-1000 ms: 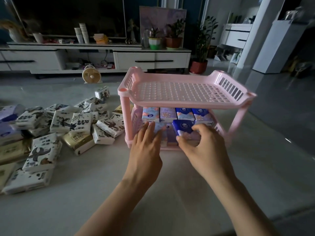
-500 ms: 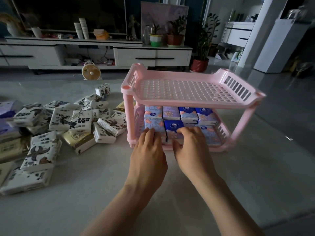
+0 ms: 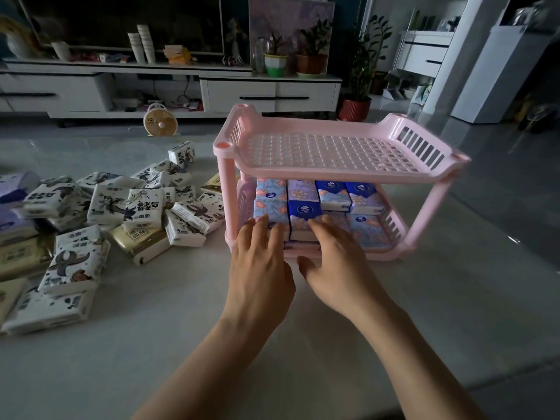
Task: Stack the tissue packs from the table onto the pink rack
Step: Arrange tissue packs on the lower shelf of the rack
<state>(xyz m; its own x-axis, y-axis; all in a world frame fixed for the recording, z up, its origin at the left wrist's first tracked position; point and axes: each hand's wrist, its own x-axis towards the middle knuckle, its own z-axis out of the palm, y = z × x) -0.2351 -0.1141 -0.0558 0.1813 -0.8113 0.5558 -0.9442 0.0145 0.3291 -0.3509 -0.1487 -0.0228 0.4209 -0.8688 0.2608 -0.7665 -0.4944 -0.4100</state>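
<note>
Left on the table [image 3: 169,344] lies a loose heap of white and beige tissue packs [image 3: 142,207], just beside the pink rack [image 3: 333,175]. At its lower shelf [image 3: 381,255] the left hand [image 3: 260,268] rests straight, slightly parted fingers on the front-left floral pack [image 3: 270,207], the right hand [image 3: 336,262] spread fingers on the dark blue pack [image 3: 304,211] beside it. Rightward, more blue and purple packs [image 3: 360,198] fill that shelf in rows.

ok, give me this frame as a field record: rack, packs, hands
rack: pink plastic two-tier rack on pale table
lower shelf: blue and lilac tissue packs, stacked
table pile: white patterned tissue packs, left of rack
left hand: straight fingers touching front-row packs
right hand: straight fingers touching front-row packs
</note>
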